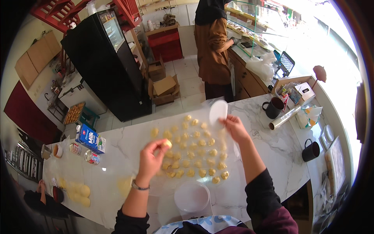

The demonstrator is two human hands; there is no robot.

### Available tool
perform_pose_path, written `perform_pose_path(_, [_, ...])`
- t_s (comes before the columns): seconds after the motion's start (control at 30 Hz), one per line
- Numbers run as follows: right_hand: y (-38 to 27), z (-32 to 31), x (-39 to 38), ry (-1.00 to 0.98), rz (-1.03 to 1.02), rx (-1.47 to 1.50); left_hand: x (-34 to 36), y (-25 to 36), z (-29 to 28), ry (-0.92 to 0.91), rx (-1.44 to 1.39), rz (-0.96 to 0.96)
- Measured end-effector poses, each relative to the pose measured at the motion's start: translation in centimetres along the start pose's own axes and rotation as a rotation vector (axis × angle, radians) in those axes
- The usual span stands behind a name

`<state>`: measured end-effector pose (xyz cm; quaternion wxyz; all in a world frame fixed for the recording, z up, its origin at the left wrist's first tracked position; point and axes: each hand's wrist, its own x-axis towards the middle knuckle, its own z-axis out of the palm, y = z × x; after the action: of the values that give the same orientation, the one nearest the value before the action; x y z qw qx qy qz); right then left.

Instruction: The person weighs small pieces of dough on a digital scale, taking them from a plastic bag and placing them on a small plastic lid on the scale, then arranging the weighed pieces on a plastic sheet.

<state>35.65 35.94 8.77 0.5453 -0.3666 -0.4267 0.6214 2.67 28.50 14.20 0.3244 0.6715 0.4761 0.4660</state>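
My left hand [151, 159] is raised over the counter, its fingertips pinching a small piece of dough [167, 143]. In my right hand [236, 128] is a flat, white, oval dough scraper [218, 112], held up by its lower edge. Between and below the hands, many small yellow dough pieces [202, 173] lie in loose rows on the marble counter [269, 156]. A clear plastic sheet seems to cover part of them; its edges are hard to make out. Close to my body, a round white bowl [191, 197] stands on what looks like a kitchen scale.
On the left stand a blue milk carton [89, 138], cans [92, 157] and larger dough balls [80, 194]. Black mugs [273, 107] and a film roll [284, 117] are at right. Beyond the counter, a person [213, 46] stands by a glass display case; another's arms show at far left.
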Motion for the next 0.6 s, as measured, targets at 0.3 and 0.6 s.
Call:
perform_pose_path(0.3, [-0.3, 7.8, -9.5, -0.835, -0.028, -0.478, 15.1, -7.2, 4.9, -0.103, 0.167, 0.157])
perform_pose_path(0.6, [-1.1, 6.4, -10.8, -0.567, -0.118, -0.525, 15.4, -15.1, 7.2, -0.293, 0.513, -0.050])
